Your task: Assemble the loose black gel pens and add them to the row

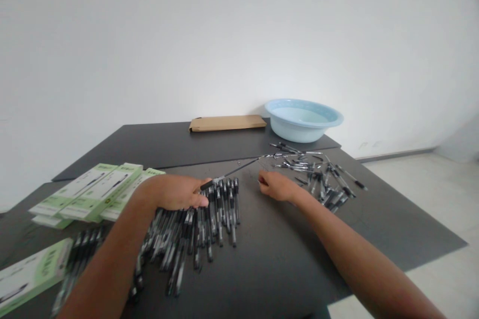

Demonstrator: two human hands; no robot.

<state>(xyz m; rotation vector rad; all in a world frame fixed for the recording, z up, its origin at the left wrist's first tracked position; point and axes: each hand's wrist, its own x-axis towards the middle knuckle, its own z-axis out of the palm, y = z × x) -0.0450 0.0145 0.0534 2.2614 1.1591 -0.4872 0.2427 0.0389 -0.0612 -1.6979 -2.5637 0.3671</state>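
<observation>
My left hand (183, 193) is closed on a black-and-clear pen (212, 183), which points up and to the right over the table. A thin dark line (243, 165) runs on from the pen's far end; blur hides what it is. Below that hand lies a dense row of similar pens (202, 229), side by side. My right hand (277, 186) is low over the table to the right, its fingers pinched together. Whatever they hold is too small to make out. Just beyond it is a loose, jumbled heap of pens (329, 189).
Green-and-white pen boxes (101, 187) are stacked on the left, with another box (35, 271) nearer me. At the back stand a light blue basin (299, 132) and a flat brown cardboard piece (227, 123). The dark table (269, 259) ends on the right above pale floor.
</observation>
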